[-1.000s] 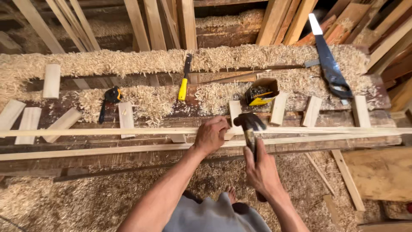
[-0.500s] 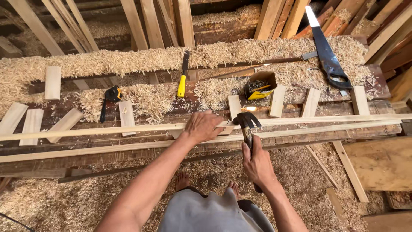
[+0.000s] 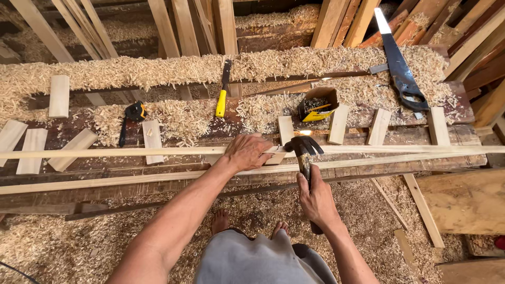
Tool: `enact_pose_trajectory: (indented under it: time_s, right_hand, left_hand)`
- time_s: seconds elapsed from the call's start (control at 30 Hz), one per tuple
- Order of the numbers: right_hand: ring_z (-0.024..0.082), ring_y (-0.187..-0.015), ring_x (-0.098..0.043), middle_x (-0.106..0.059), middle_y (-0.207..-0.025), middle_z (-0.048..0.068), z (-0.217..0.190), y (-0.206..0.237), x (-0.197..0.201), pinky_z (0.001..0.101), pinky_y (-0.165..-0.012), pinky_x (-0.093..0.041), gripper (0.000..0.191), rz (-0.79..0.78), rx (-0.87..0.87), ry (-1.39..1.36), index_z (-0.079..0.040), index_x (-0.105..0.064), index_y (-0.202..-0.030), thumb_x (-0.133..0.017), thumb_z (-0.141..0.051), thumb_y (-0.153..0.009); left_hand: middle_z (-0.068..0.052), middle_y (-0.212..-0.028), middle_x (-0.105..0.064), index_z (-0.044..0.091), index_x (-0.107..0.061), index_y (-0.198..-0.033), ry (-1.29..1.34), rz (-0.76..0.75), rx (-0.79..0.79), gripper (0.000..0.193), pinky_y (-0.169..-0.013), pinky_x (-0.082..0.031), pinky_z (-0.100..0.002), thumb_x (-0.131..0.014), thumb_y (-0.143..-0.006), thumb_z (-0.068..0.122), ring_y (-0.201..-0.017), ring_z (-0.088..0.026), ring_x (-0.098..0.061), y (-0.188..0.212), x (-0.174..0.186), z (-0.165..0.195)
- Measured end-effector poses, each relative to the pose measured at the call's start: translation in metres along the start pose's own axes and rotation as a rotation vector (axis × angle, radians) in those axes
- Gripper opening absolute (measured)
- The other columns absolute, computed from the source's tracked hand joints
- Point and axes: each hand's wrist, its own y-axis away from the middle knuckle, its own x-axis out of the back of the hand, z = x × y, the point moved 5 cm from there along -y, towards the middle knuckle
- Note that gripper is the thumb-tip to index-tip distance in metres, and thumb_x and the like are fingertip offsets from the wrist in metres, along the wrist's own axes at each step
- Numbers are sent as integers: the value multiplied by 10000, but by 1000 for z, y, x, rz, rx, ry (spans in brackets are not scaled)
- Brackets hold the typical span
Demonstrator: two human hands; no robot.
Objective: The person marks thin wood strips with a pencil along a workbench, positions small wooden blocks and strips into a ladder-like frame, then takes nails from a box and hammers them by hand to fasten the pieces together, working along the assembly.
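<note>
The right hand (image 3: 315, 197) hides the hammer (image 3: 303, 152) handle's middle — fingers shut around it. The left hand (image 3: 248, 152) lies flat, open, pressing the long strip (image 3: 131, 153) at the worktop's (image 3: 463, 134) front edge.

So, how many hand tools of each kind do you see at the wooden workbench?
Black-headed claw hammer: 1
Yellow-handled chisel: 1
Dark-bladed handsaw: 1
Black-and-yellow tape measure: 1
Total: 4

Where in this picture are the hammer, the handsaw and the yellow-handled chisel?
hammer (image 3: 303, 147): head view, on its dark claw head.
handsaw (image 3: 397, 66): head view, on the middle of its blade.
yellow-handled chisel (image 3: 221, 103): head view, on its yellow handle.
</note>
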Motion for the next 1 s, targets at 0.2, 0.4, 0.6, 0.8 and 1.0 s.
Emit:
enact_pose_trajectory:
  time_s: [0.2,0.4,0.6,0.8,1.0]
  right_hand:
    - [408,-613,-674,-687,-712,260,-4,2,-1,562,-611,-490,313,23,38,32,-97,-453,-1225,-446,-346,-1036]
    - [291,-505,-635,-694,-678,204,-32,11,11,483,-468,-513,291,9,-9,-11,-94,-474,-1182,-420,-347,-1049]
    - [151,-491,-536,-590,-711,82,-59,60,71,280,-411,-428,202,412,766,-193,-82,-507,-1187,-387,-232,-1125]
    - [239,-444,-576,-629,-649,121,-23,3,-8,374,-375,-511,277,-86,21,64,-40,-430,-1204,-350,-260,-1057]
    - [200,-450,-521,-592,-621,94,-46,13,33,377,-386,-498,240,117,145,-70,-63,-495,-1164,-406,-254,-1049]
  left_hand:
    - [33,-724,-597,176,-632,-922,-1,83,-45,263,-419,-492,-274,-567,-1010,415,-593,-117,-533,2,-1,2]
    - [30,-685,-565,168,-573,-831,-16,150,-69,261,-430,-503,-274,-581,-991,373,-630,-129,-515,3,4,5]
    - [41,-625,-535,178,-516,-725,39,186,-90,312,-451,-461,-292,-621,-963,348,-631,-129,-495,6,-3,6]
    - [21,-669,-545,173,-588,-806,25,265,-100,209,-434,-460,-290,-621,-938,331,-614,-126,-484,2,11,7]
    - [23,-676,-530,219,-616,-857,80,81,8,190,-483,-445,-312,-581,-991,350,-631,-141,-489,4,4,9]
